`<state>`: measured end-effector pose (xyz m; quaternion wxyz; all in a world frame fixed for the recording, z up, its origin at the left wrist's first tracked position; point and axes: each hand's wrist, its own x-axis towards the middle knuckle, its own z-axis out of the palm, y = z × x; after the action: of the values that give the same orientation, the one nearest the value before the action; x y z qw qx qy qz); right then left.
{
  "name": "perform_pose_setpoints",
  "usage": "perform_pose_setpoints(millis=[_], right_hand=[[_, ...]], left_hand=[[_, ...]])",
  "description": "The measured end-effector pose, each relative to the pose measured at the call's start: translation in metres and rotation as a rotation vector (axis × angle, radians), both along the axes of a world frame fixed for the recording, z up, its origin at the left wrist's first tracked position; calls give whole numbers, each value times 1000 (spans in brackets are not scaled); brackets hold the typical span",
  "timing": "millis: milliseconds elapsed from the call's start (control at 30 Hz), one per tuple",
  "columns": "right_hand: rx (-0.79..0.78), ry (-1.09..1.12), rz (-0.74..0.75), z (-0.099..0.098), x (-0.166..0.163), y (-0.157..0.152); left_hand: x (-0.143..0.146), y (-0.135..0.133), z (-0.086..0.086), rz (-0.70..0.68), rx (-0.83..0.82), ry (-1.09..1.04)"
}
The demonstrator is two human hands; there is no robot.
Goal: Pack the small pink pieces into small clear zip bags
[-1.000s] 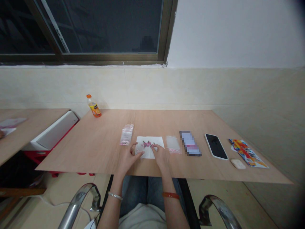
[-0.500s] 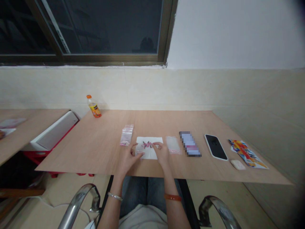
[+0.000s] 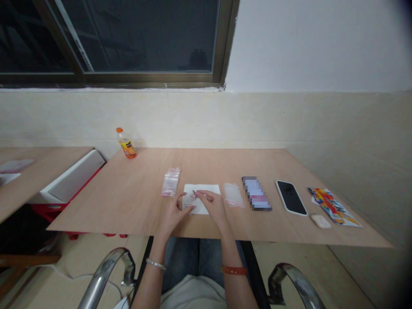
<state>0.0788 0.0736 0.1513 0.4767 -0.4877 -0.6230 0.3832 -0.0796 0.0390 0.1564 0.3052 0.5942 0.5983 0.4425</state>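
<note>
A white sheet of paper (image 3: 206, 187) lies on the wooden table in front of me. My left hand (image 3: 173, 211) grips a small clear plastic bag (image 3: 189, 199) over the sheet's left side, thumb and fingers at its edges. Pinched fingers of my right hand (image 3: 213, 205) meet a small pink and dark piece (image 3: 195, 194) beside the bag's opening. Its exact kind is too small to make out. My right fingers cover whatever else lies in the sheet's middle.
Left of the paper lies a stack of clear zip bags (image 3: 171, 182); to its right are more clear bags (image 3: 234, 195). Farther right are a phone with a blurred screen (image 3: 256, 194), a white-edged phone (image 3: 291, 198), a white case (image 3: 320, 221) and a colourful packet (image 3: 334, 207). An orange-capped bottle (image 3: 127, 145) stands far left.
My right hand has moved left across the paper to the bag, with a small pink piece at its fingertips. My left hand has stayed in place with the bag.
</note>
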Motion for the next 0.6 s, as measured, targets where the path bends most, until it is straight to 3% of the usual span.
perform_pose_setpoints(millis=[100, 333, 600], right_hand=[[-30, -109, -104, -6, 11, 4], [-214, -627, -282, -31, 27, 11], [-246, -713, -291, -42, 24, 22]], left_hand=[[-2, 2, -5, 5, 10, 12], [-2, 2, -4, 7, 2, 21], [-2, 2, -8, 9, -29, 40]])
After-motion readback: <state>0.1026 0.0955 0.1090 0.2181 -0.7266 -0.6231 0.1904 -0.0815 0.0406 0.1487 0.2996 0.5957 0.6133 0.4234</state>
